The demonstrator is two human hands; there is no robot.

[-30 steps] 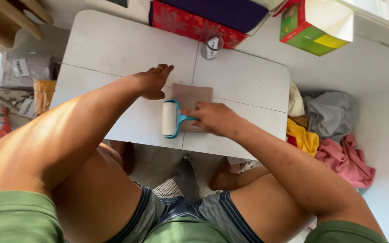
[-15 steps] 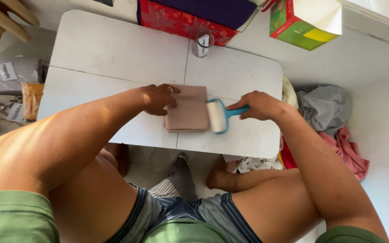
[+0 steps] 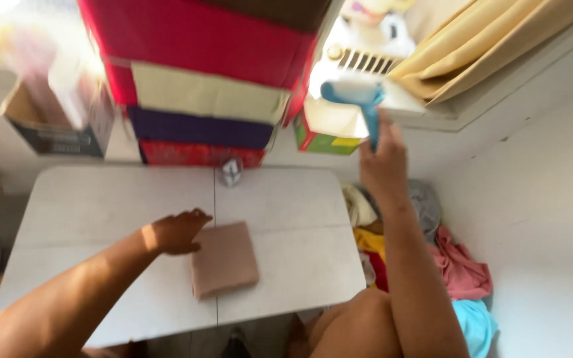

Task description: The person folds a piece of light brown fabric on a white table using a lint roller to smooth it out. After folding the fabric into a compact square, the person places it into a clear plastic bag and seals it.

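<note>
A folded tan cloth (image 3: pixel 225 258) lies flat near the middle of the white table (image 3: pixel 101 205). My left hand (image 3: pixel 175 232) rests at the cloth's left edge with its fingers touching it. My right hand (image 3: pixel 384 162) is raised high over the table's far right side. It grips the blue handle of a lint roller (image 3: pixel 358 96), whose white roll points up and is blurred.
Stacked red, cream and purple boxes (image 3: pixel 200 93) stand at the table's far edge, with a small shiny object (image 3: pixel 232 172) before them. A cardboard box (image 3: pixel 54 119) sits far left. Crumpled clothes (image 3: pixel 455 265) lie on the floor to the right, near the wall.
My right hand has lifted the lint roller off the cloth and swung it up and away. The camera has tilted upward. My left hand stays at the cloth's left edge.
</note>
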